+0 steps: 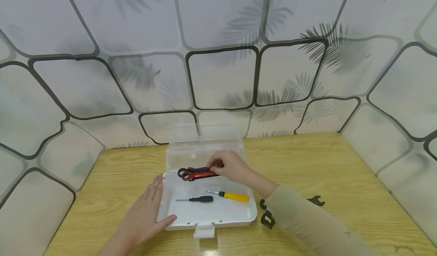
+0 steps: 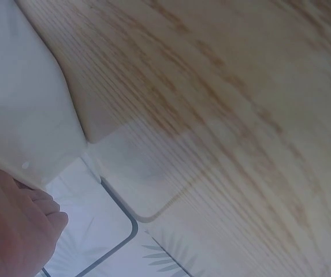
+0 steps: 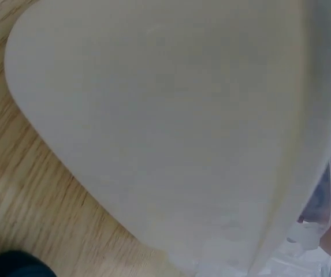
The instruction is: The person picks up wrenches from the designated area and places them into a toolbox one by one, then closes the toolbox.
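Note:
A white plastic toolbox [image 1: 181,214] lies with its clear lid [image 1: 205,136] raised at the back. Inside, toward the rear, a red wrench [image 1: 201,175] rests close beside a purple wrench [image 1: 198,169]. The thumb and fingers of my right hand [image 1: 232,167] pinch the purple wrench at its right end, covering that end. Nearer the front are a black screwdriver [image 1: 206,199] and a yellow-handled screwdriver [image 1: 236,197]. My left hand [image 1: 145,210] rests with straight fingers along the box's left side, thumb at the front left corner.
A black tape measure [image 1: 268,220] sits on the wooden table [image 1: 300,161] to the right of the box. Partly under my right sleeve [image 1: 307,218], a dark open-ended wrench [image 1: 316,200] shows its jaw. A white latch [image 1: 204,231] hangs at the box's front. Patterned cloth walls enclose the table.

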### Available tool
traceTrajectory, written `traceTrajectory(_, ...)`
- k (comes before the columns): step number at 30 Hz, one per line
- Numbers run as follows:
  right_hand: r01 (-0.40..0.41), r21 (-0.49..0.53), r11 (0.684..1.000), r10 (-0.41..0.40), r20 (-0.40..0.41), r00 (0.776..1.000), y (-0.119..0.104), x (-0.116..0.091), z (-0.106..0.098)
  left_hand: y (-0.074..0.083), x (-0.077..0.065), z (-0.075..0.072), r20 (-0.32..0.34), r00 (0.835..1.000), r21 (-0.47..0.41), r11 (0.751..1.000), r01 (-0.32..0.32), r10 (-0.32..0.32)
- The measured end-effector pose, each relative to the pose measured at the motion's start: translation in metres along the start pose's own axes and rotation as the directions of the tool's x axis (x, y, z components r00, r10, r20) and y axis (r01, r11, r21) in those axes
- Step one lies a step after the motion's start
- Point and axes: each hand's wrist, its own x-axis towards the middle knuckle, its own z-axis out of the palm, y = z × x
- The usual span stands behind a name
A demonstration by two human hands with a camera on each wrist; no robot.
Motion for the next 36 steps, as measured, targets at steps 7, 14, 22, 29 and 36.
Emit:
traceTrajectory(7, -0.006, -0.042, 0.999, 0.005, -0.023, 1.0, -0.001, 0.0, 0.004, 0.001, 0.001, -0.002, 0.018, 1.0, -0.002, 1.0, 0.009, -0.008)
traceTrajectory(14, 0.011, -0.065, 0.998, -0.014, -0.051, 0.999, 0.0, -0.001, 0.006, 0.002, 0.002, -0.002, 0.047, 0.999, 0.008, 1.0, 0.02, -0.02)
traceTrajectory(22, 0.008, -0.011, 1.0, -0.009, -0.091, 0.996, 0.001, -0.005, 0.004, 0.003, 0.002, -0.005, 0.055, 0.998, 0.014, 1.0, 0.028, -0.028)
traceTrajectory(29, 0.014, 0.057, 0.998, -0.009, -0.093, 0.996, 0.004, -0.01, 0.0, 0.003, 0.002, -0.004, 0.044, 0.999, 0.017, 1.0, 0.026, -0.026)
traceTrajectory(36, 0.001, 0.077, 0.997, 0.007, -0.101, 0.995, 0.008, -0.015, -0.005, 0.002, 0.002, -0.003, 0.039, 0.999, 0.012, 1.0, 0.024, -0.024)
